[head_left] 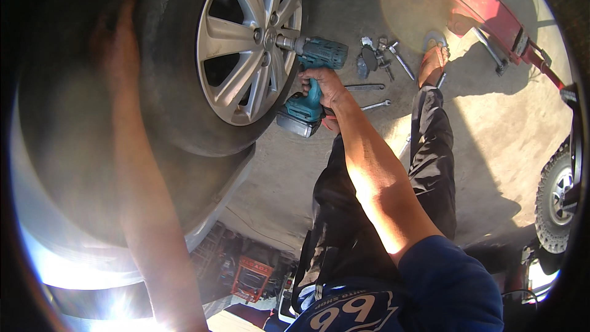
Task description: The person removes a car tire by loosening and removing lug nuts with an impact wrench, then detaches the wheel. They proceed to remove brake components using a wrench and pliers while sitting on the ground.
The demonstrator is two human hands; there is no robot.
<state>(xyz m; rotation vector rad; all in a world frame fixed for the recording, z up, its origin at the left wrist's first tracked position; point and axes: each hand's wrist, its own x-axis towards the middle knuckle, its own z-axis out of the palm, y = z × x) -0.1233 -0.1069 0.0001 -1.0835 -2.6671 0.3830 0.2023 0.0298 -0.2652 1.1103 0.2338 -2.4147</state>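
Note:
My right hand (326, 86) is wrapped round the handle of a teal cordless impact wrench (322, 52) with a battery at its base. Its socket (284, 42) meets the hub area of a silver five-spoke wheel (236, 89), mounted in a black tire (166, 104). On the left, my left hand (121, 40) lies against the upper tire with at least one finger stretched out; the other fingertips are dim in shadow.
Several sockets (384, 55) and loose wrenches (375, 104) lie on the concrete floor (491, 147) beside my sandalled foot (433, 55). A red jack-like frame (485, 6) is at top right, a knobby-tired wheel (553, 193) at the right edge, and an orange crate-like object (252, 276) low behind me.

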